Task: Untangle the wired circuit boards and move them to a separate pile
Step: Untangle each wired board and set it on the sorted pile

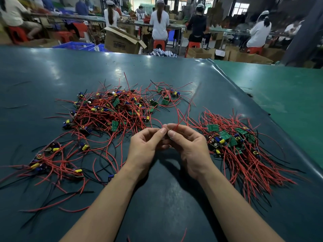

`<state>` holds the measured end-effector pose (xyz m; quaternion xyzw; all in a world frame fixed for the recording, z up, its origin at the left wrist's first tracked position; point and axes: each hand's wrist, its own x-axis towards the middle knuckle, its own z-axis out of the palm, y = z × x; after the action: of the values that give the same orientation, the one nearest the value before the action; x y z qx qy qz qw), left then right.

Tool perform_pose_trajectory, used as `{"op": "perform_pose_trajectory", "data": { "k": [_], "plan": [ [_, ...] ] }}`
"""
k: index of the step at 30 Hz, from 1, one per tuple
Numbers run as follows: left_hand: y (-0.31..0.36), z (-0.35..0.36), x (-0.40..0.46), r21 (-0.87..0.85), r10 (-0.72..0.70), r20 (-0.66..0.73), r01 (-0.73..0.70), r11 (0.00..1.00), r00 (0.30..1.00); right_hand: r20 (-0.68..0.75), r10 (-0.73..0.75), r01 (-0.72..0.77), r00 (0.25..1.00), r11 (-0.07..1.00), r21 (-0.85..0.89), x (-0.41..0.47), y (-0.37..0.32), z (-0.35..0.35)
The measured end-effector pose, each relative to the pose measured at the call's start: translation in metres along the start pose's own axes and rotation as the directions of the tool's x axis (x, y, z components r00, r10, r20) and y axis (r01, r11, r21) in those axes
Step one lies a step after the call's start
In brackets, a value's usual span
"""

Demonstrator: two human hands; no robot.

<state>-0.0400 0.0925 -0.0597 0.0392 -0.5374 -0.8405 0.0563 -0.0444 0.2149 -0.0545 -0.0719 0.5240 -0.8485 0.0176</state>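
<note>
Light falls from overhead lamps and leaves pale glare patches on the mat [73, 70] in front of me. My arms throw a soft dark shadow between them. Windows at the back burn white. The far workers [159, 20] are blurred, perhaps from my head moving. The wide lens bends the table edges.

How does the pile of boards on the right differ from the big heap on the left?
The right pile is smaller and tidier: its red wires fan mostly one way, toward the near edge. The left heap is wider, with wires looping and crossing every way. Boards bunch together in the right pile; in the left heap they lie scattered. Both hold small green circuit boards with red and black wires.
</note>
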Motion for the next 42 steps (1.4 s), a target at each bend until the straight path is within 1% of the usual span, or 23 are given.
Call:
{"op": "perform_pose_trajectory", "data": {
  "k": [1, 3, 5, 8, 10, 12, 15, 17, 21, 25, 29, 32, 36, 37, 39, 40, 41, 42],
  "plan": [
    [0.000, 0.000, 0.001, -0.025, -0.005, -0.016, 0.004, 1.000, 1.000, -0.007, 0.008, -0.008, 1.000, 1.000, -0.004, 0.000, 0.000, 0.000],
    [-0.002, 0.001, 0.002, -0.026, 0.023, -0.054, -0.025, 0.999, 0.998, -0.071, -0.022, 0.019, 0.997, 0.999, -0.044, -0.001, 0.003, 0.001],
    [-0.004, 0.001, 0.003, 0.034, 0.082, -0.073, -0.080, 0.996, 0.994, -0.144, -0.069, 0.057, 0.987, 0.994, -0.088, -0.002, 0.006, 0.003],
    [-0.007, 0.002, 0.004, 0.096, 0.147, -0.094, -0.138, 0.986, 0.985, -0.195, -0.078, 0.060, 0.978, 0.993, -0.098, -0.002, 0.009, 0.005],
    [-0.007, 0.002, 0.004, 0.081, 0.161, -0.082, -0.155, 0.985, 0.984, -0.209, -0.111, 0.081, 0.972, 0.985, -0.150, -0.002, 0.009, 0.005],
    [-0.008, 0.001, 0.004, 0.079, 0.144, -0.038, -0.141, 0.987, 0.989, -0.219, -0.145, 0.108, 0.965, 0.979, -0.173, -0.001, 0.009, 0.004],
    [-0.007, 0.000, 0.003, 0.101, 0.110, -0.039, -0.106, 0.989, 0.993, -0.214, -0.110, 0.081, 0.971, 0.987, -0.142, -0.002, 0.008, 0.005],
    [-0.006, 0.000, 0.003, 0.106, 0.135, -0.039, -0.131, 0.986, 0.990, -0.241, -0.070, 0.044, 0.968, 0.993, -0.112, -0.002, 0.008, 0.005],
    [-0.002, 0.000, -0.003, 0.123, 0.180, 0.006, -0.180, 0.976, 0.984, -0.315, -0.064, 0.032, 0.947, 0.994, -0.106, -0.001, 0.009, 0.004],
    [0.003, 0.002, -0.003, 0.112, 0.211, 0.002, -0.210, 0.971, 0.977, -0.350, -0.054, 0.029, 0.935, 0.997, -0.076, 0.001, 0.000, 0.000],
    [0.008, 0.002, -0.002, 0.031, 0.216, -0.017, -0.216, 0.976, 0.976, -0.451, -0.088, 0.069, 0.888, 0.996, -0.058, 0.006, -0.009, -0.007],
    [0.012, -0.001, 0.001, -0.084, 0.216, -0.066, -0.221, 0.972, 0.974, -0.497, -0.153, 0.140, 0.854, 0.988, -0.064, 0.008, -0.015, -0.015],
    [0.016, 0.001, -0.001, -0.225, 0.158, -0.078, -0.171, 0.959, 0.984, -0.566, -0.185, 0.191, 0.803, 0.980, -0.049, 0.010, -0.019, -0.022],
    [0.018, -0.001, 0.000, -0.288, 0.126, -0.091, -0.147, 0.946, 0.988, -0.599, -0.189, 0.204, 0.778, 0.978, -0.043, 0.011, -0.021, -0.024],
    [0.020, -0.010, 0.005, -0.416, 0.063, -0.158, -0.125, 0.901, 0.985, -0.687, -0.212, 0.267, 0.695, 0.963, -0.028, 0.012, -0.028, -0.032],
    [0.021, -0.014, 0.007, -0.415, 0.070, -0.199, -0.148, 0.898, 0.978, -0.717, -0.250, 0.305, 0.651, 0.951, -0.055, 0.012, -0.032, -0.036],
    [0.021, -0.016, 0.008, -0.329, 0.113, -0.236, -0.189, 0.925, 0.965, -0.709, -0.319, 0.325, 0.629, 0.936, -0.133, 0.010, -0.034, -0.038],
    [0.019, -0.016, 0.007, -0.168, 0.186, -0.259, -0.234, 0.958, 0.948, -0.655, -0.406, 0.330, 0.637, 0.912, -0.244, 0.007, -0.032, -0.037]
  ]
}}
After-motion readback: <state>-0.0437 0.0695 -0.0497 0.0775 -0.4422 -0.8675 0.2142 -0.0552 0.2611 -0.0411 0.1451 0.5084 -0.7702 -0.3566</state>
